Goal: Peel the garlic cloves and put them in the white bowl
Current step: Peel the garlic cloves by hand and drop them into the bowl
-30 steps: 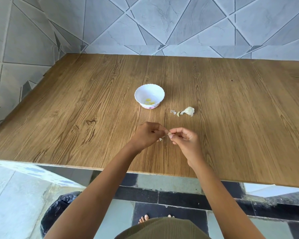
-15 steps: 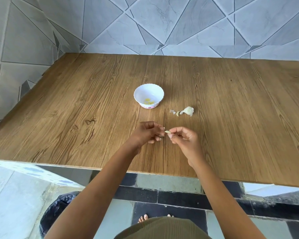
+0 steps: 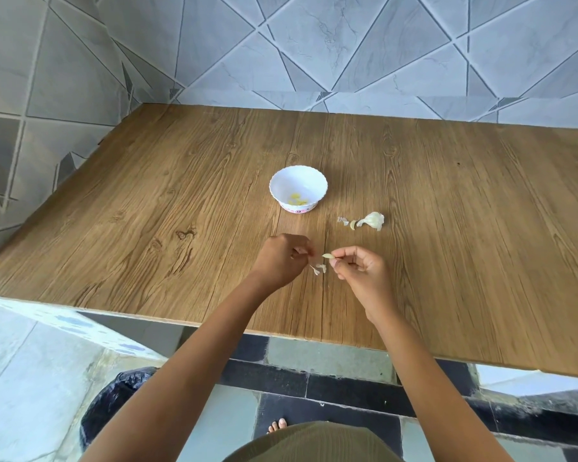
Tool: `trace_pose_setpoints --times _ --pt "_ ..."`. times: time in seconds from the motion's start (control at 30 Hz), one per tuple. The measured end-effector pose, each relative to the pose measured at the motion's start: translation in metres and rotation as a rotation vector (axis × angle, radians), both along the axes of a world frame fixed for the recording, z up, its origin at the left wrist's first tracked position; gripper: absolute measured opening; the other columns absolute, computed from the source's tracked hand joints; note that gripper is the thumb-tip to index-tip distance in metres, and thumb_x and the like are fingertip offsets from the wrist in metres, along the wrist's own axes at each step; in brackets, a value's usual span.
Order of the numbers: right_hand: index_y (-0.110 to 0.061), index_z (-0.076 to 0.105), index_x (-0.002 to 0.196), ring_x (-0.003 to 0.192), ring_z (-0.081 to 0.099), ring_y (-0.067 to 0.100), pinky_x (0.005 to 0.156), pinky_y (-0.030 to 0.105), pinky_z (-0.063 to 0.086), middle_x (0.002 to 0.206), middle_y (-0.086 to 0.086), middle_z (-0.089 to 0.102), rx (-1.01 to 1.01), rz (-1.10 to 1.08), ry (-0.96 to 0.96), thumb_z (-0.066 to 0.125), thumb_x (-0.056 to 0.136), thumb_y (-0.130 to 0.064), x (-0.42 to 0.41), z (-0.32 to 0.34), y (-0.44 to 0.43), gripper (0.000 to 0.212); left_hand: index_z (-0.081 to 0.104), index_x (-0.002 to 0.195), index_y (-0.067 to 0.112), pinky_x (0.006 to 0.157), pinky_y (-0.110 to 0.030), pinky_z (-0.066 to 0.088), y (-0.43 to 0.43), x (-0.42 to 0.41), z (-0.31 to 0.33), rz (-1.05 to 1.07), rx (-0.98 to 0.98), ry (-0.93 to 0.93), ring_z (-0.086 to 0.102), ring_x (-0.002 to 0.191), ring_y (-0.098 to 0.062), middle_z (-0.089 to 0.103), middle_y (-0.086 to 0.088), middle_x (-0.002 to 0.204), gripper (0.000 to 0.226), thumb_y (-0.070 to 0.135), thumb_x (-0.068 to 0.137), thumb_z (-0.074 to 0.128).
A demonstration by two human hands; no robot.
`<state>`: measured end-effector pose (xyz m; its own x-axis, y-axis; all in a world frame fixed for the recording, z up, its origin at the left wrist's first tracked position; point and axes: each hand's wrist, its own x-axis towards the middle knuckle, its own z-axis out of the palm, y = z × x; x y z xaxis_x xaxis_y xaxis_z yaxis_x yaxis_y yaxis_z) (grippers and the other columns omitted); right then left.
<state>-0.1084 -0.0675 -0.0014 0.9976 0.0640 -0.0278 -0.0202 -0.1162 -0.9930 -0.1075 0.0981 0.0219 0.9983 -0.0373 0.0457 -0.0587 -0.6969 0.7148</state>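
Note:
My right hand [image 3: 361, 271] pinches a small pale garlic clove [image 3: 327, 256] between thumb and forefinger, just above the wooden table [image 3: 147, 228]. A little to its left, my left hand [image 3: 281, 261] has its fingers curled; thin white peel scraps [image 3: 319, 269] lie or hang just below its fingertips, and I cannot tell whether it holds them. The white bowl [image 3: 282, 188] stands farther back with several yellowish peeled cloves [image 3: 297, 200] inside. To the bowl's right lie a garlic bulb piece [image 3: 374, 221], a loose clove [image 3: 352, 225] and a bit of skin [image 3: 342, 220].
Grey tiled walls close off the table at the back and the left. The table's front edge runs just under my forearms. A black bin bag [image 3: 114, 401] sits on the floor at the lower left, beside my bare foot [image 3: 277, 425].
My hands have drawn slightly apart. The clove has come free in my right hand, and white peel scraps now show below my left fingertips.

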Motion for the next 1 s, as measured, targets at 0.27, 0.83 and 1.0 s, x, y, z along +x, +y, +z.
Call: trace_pose_setpoints --times 0.27,0.83,1.0 --pt "-0.02 0.07 0.085 0.066 0.062 0.003 0.065 0.017 0.052 0.076 -0.004 0.069 0.008 0.04 0.002 0.069 0.082 -0.006 0.005 0.002 0.02 0.015 0.072 0.083 0.01 0.071 -0.03 0.057 0.018 -0.002 0.005 0.059 -0.378 0.122 0.066 0.067 -0.016 0.07 -0.008 0.073 0.012 -0.002 0.082 0.066" --pt "0.009 0.066 0.097 0.094 0.066 0.038 0.089 0.047 0.05 0.099 0.024 0.068 -1.112 0.001 -0.558 0.066 0.063 0.012 0.079 -0.013 0.028 0.034 0.072 0.09 0.012 0.065 -0.021 0.045 0.043 0.012 -0.005 0.175 0.056 -0.065 0.054 0.064 -0.009 0.07 0.003 0.089 0.015 0.006 0.079 0.064" --pt "0.005 0.057 0.12 0.12 0.053 0.033 0.102 0.039 0.039 0.129 0.021 0.055 -1.242 0.133 -0.382 0.054 0.083 -0.002 0.075 -0.01 0.032 0.038 0.073 0.088 0.012 0.067 -0.025 0.051 0.032 0.005 -0.005 0.092 -0.001 -0.074 0.054 0.061 -0.006 0.071 0.001 0.088 0.013 0.005 0.079 0.066"
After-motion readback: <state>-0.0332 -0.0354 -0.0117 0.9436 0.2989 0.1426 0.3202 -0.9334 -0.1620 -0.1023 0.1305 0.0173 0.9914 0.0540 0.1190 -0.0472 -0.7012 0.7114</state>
